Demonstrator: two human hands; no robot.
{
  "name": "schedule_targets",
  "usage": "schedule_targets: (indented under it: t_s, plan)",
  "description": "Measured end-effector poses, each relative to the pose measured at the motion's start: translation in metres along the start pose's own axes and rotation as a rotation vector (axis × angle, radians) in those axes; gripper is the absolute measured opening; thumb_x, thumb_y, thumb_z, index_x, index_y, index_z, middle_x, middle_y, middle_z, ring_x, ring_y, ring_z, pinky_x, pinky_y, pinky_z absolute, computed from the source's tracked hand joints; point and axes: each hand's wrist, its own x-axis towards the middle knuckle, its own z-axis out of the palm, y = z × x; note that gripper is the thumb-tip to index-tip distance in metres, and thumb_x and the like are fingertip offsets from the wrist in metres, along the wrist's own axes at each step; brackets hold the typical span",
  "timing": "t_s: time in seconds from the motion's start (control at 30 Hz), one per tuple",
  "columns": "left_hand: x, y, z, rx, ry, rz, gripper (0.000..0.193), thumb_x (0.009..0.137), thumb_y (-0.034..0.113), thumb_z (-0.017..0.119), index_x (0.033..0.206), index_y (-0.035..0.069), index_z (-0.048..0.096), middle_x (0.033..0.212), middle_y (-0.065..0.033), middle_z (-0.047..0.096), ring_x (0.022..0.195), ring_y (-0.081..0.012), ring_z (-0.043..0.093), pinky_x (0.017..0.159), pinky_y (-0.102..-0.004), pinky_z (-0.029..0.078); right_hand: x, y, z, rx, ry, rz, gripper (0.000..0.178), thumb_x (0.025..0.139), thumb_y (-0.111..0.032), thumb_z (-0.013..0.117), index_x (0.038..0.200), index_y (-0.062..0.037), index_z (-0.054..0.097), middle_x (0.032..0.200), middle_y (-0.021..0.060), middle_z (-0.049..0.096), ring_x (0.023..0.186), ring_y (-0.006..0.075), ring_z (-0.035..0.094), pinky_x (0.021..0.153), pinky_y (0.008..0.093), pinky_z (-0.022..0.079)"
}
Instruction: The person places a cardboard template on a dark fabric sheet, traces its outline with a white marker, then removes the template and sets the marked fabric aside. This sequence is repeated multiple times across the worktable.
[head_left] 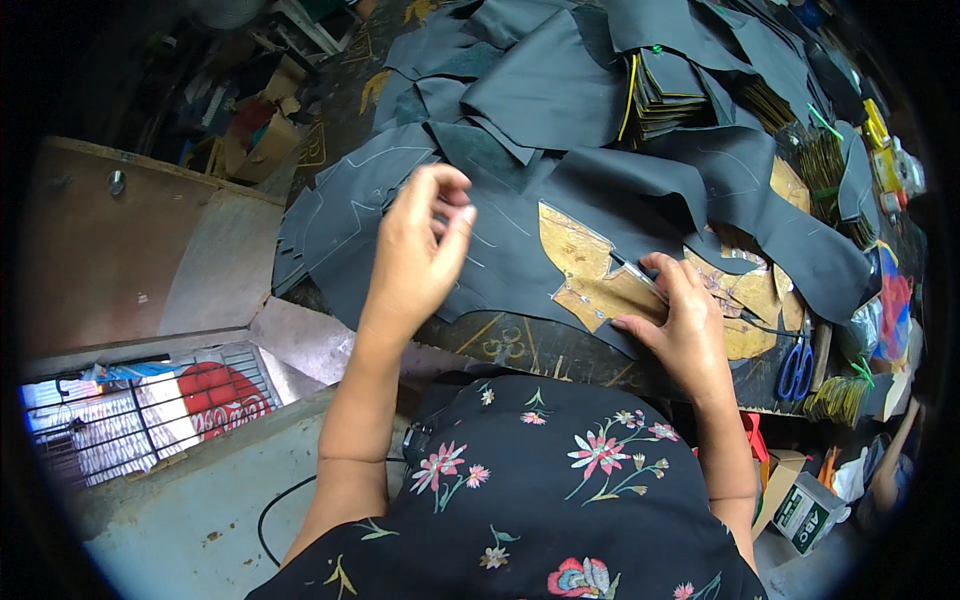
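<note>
A dark grey leather sheet (490,260) with pale drawn outlines lies over the worktable. On it rests a yellowish-brown cardboard pattern (577,252) with a notched edge. My right hand (688,325) is at the pattern's right end, its thumb pressing on the card. A slim pen with a dark tip (630,268) lies under that hand's fingers and points up-left across the pattern. My left hand (420,250) is raised above the leather, left of the pattern. Its fingers curl loosely, the thumb stands apart from them, and nothing shows in its grasp.
More brown patterns (752,292) lie right of my right hand, partly under folded leather. Blue-handled scissors (796,368) sit near the table's front edge. Stacks of cut pieces (668,100) and leather sheets (545,85) cover the far side. A wooden panel (150,240) stands at left.
</note>
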Motion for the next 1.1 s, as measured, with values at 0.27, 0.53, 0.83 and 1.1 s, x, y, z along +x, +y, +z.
schedule_targets:
  t_s: [0.27,0.53,0.83,1.1]
  plan:
    - [-0.048,0.015,0.04,-0.098,-0.497,0.083,0.014,0.092,0.006,0.072,0.103,-0.001,0.067,0.089,-0.0107,0.067,0.075,-0.019,0.068,0.071,-0.0323,0.055,-0.016,0.045,-0.02,0.215,-0.023,-0.033,0.018,0.086,-0.006,0.078,0.087,0.0035,0.062,0.079,0.0103,0.048,0.073,0.0215,0.05,0.065,0.0357,0.04]
    - [-0.05,0.016,0.035,0.014,-0.621,0.107,0.015,0.09,0.009,0.074,0.099,0.0,0.069,0.085,-0.0114,0.069,0.071,-0.0221,0.069,0.067,-0.0349,0.055,-0.064,0.114,-0.079,-0.021,0.183,0.41,0.014,0.096,-0.007,0.07,0.089,0.0037,0.063,0.081,0.0012,0.046,0.075,0.0129,0.046,0.067,0.0286,0.038]
    - [-0.055,0.03,0.044,0.087,-0.677,0.169,0.038,0.091,0.013,0.072,0.128,0.005,0.063,0.101,-0.0145,0.071,0.089,-0.0341,0.07,0.079,-0.0462,0.056,-0.04,0.072,-0.029,0.854,0.284,0.046,0.046,0.113,-0.037,0.044,0.11,0.0015,0.069,0.108,0.0082,0.067,0.084,0.0143,0.062,0.079,0.0276,0.053]
    - [-0.054,0.026,0.047,0.065,-0.617,0.21,0.046,0.089,0.012,0.076,0.134,0.01,0.065,0.079,-0.007,0.062,0.07,-0.024,0.062,0.069,-0.0381,0.052,0.002,0.047,0.014,0.861,0.115,0.067,0.013,0.096,-0.005,0.073,0.105,-0.0009,0.065,0.097,0.0054,0.071,0.09,0.0119,0.071,0.079,0.0278,0.059]
